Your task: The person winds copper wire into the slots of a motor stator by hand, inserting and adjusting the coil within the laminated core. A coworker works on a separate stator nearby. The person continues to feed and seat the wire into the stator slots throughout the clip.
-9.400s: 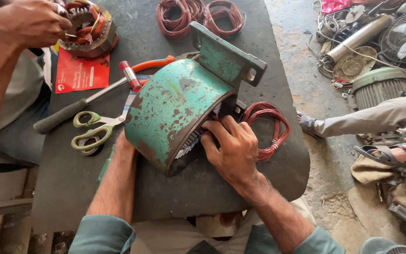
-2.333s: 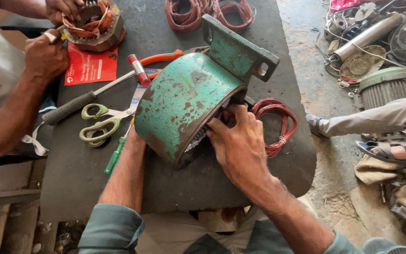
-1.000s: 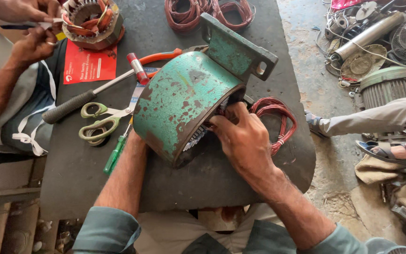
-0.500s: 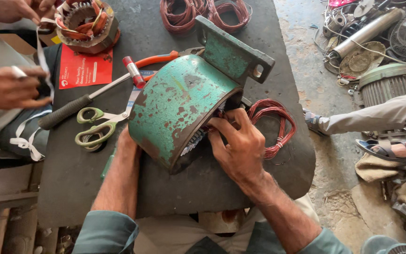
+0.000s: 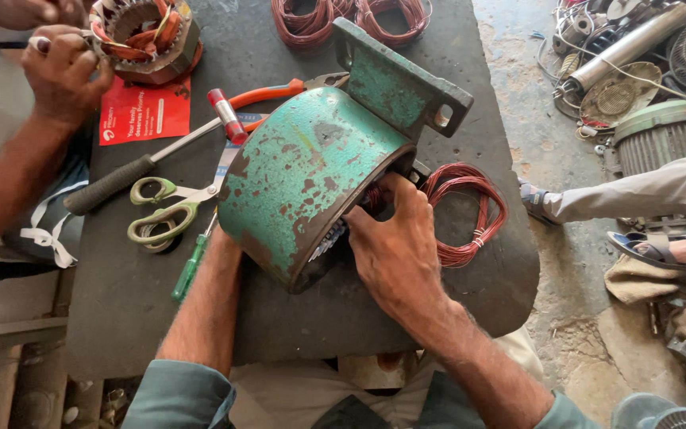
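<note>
A rusty green motor housing (image 5: 311, 175) lies on its side on the dark table (image 5: 319, 334). My right hand (image 5: 395, 246) is at its open end, fingers curled inside on the copper winding. My left forearm (image 5: 208, 294) reaches under the housing's left side, which hides the hand. A loose coil of copper wire (image 5: 470, 214) lies just right of the opening.
Left of the housing lie green-handled scissors (image 5: 164, 214), a green screwdriver (image 5: 190, 266), a black-handled tool (image 5: 113, 183) and orange pliers (image 5: 271, 94). A co-worker's hand (image 5: 61, 67) works on a small stator (image 5: 144, 36) above a red leaflet (image 5: 143, 115). A person's leg (image 5: 637, 195) and scrap parts (image 5: 637, 63) are on the right.
The co-worker's hand has moved from the table's left edge back up to the small stator. My right hand stays at the housing's opening, and my left forearm has not moved.
</note>
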